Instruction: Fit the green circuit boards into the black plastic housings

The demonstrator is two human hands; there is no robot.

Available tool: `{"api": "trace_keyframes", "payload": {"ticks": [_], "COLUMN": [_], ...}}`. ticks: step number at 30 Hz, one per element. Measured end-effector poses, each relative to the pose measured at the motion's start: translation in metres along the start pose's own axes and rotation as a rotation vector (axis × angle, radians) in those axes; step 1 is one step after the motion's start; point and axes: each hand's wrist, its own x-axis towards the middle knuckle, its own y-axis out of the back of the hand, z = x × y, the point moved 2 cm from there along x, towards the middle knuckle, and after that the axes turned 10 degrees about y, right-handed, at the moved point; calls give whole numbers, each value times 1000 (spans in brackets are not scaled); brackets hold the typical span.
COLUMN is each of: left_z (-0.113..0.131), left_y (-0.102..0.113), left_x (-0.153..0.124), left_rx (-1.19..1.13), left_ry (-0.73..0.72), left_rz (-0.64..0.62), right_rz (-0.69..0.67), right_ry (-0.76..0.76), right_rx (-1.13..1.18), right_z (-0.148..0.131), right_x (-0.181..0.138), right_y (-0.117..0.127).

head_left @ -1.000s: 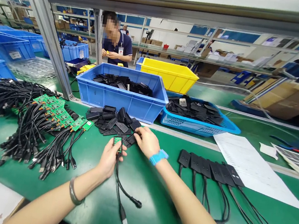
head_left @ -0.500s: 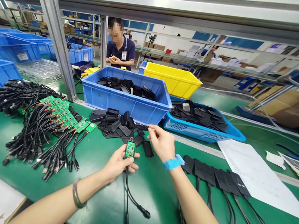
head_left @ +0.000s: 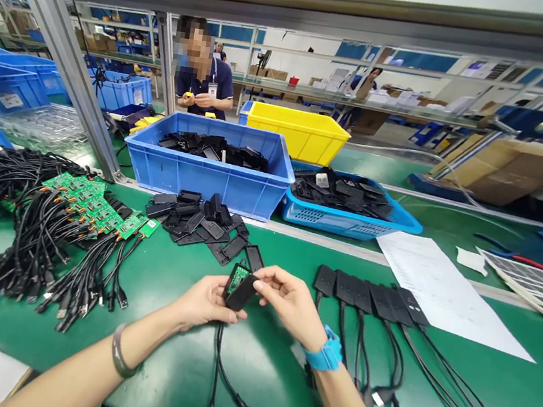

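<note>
My left hand is closed on a small green circuit board, with two black cables hanging down from it over the table. A black plastic cover is in my right hand, pinched between thumb and fingers. It is tilted across the board and hides part of it. Just beyond my hands lies a loose pile of black plastic case halves. To the right, several closed black cases with cables lie in a row.
Several green boards with bundled black cables cover the left side. A blue bin, a light blue basket and a yellow bin stand behind. A metal post rises at left. Paper lies right. A co-worker is opposite.
My right hand has come back from the pile of case parts to the board, with a black cover in its fingers. The camera view has shifted slightly to the right.
</note>
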Motion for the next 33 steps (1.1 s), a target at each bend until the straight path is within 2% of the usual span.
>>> {"api": "trace_keyframes", "payload": {"ticks": [7, 12, 14, 18, 22, 25, 27, 29, 31, 33], "left_z": [-1, -4, -3, -4, -6, -6, -5, -2, 0, -2], "left_y": [-2, -5, -7, -8, -8, -10, -12, -14, -15, -14], "left_x": [-1, 1, 1, 0, -2, -1, 0, 0, 0, -1], "left_rx": [59, 135, 190, 272, 310, 280, 190, 78, -9, -45], "left_ry": [30, 5, -17, -70, -133, -120, -110, -127, -131, -100], "left_rz": [16, 60, 92, 134, 151, 181, 167, 98, -8, -83], "right_rz": [100, 168, 144, -17, 4, 45, 85, 108, 72, 34], "right_ry": [32, -26, -48, -90, -95, -86, -11, 134, 251, 272], "right_rx": [-52, 51, 97, 129, 103, -4, -178, -415, -606, -727], "right_z": [10, 12, 11, 9, 13, 15, 13, 8, 5, 8], "right_x": [-1, -1, -1, -1, -2, -5, -8, -11, -11, -7], "right_y": [-1, -8, -12, -19, -21, -25, -31, -37, -41, -36]}}
